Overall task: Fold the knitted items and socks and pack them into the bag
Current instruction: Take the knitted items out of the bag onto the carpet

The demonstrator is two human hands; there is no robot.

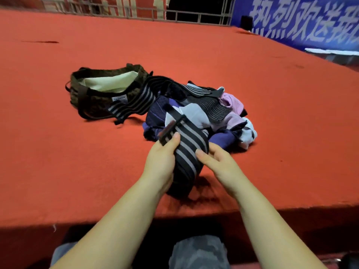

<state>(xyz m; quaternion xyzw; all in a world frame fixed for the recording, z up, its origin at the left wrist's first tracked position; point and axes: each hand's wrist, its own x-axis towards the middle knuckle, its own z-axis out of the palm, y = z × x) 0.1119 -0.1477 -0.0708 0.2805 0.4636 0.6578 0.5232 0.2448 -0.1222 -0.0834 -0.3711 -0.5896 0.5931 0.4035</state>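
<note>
Both hands hold a black strap [189,152] with grey stripes just above the near edge of the red tabletop [77,148]. The left hand [162,162] grips its left side, thumb on top; the right hand [215,162] pinches its right edge with curled fingers, likely to roll or fold it. The pile [209,117] of socks and knits lies just beyond. The bag [93,94] sits far left with its mouth open, ready for packing; its label reads "FASHION". A blue banner [310,22] far right carries Chinese characters.
</note>
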